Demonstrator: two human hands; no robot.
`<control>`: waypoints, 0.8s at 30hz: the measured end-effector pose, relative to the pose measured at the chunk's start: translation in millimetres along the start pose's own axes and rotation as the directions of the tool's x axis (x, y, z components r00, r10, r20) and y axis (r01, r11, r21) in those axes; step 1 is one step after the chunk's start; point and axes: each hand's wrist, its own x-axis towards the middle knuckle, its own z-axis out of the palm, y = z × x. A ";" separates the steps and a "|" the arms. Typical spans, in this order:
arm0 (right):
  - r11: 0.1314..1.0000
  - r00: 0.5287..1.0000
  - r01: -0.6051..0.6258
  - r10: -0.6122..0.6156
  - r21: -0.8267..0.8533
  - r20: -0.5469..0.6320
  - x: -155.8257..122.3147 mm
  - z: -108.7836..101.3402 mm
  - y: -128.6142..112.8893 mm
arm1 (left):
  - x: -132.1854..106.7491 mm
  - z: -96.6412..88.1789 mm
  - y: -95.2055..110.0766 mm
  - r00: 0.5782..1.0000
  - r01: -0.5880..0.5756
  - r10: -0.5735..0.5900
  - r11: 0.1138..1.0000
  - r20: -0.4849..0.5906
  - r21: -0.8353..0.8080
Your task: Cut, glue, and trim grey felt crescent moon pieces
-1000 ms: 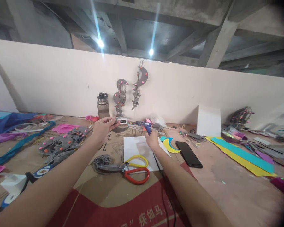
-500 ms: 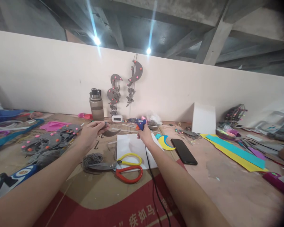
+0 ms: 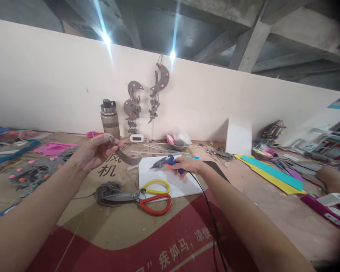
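My left hand [image 3: 95,151] is raised over the table and pinches a grey felt crescent [image 3: 127,157] by its upper tip. My right hand [image 3: 187,165] grips a blue glue gun [image 3: 166,162], its nozzle pointing left toward the crescent. The gun's black cord [image 3: 208,211] runs back along my right forearm. Beneath the gun lies a white sheet [image 3: 164,177]. Scissors with one yellow and one red handle [image 3: 147,194] rest at the sheet's near edge, their blades lying across a coil of grey cord [image 3: 107,189].
A grey water bottle [image 3: 110,119] and a small white clock [image 3: 136,138] stand by the wall, where two grey moon hangings [image 3: 146,96] are pinned. Grey felt pieces with pink dots [image 3: 28,172] lie left. Teal and yellow sheets [image 3: 272,172] and another person's arm [image 3: 333,179] are right.
My right hand lifted the glue gun from the far side of the sheet and turned its nozzle left. My left hand drew the grey crescent nearer. The view shifted right.
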 end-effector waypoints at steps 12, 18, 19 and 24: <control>0.762 0.971 0.066 -0.199 -0.644 -0.135 57.4 2.4 -0.2 | 6.0 4.7 -23.2 0.997 0.045 -0.047 0.998 0.054 0.034; 0.660 0.984 0.024 -0.146 -0.751 -0.097 85.1 -4.7 9.9 | 4.8 4.8 -20.9 0.998 0.044 -0.045 0.998 0.048 0.034; 0.647 0.987 0.011 -0.131 -0.762 -0.097 89.1 -5.4 10.3 | 4.3 5.2 -20.8 0.997 0.043 -0.044 0.999 0.057 0.029; 0.605 0.993 -0.053 -0.051 -0.794 -0.104 105.5 -0.1 8.8 | 2.9 7.8 -23.5 0.996 0.065 -0.065 0.998 0.058 0.012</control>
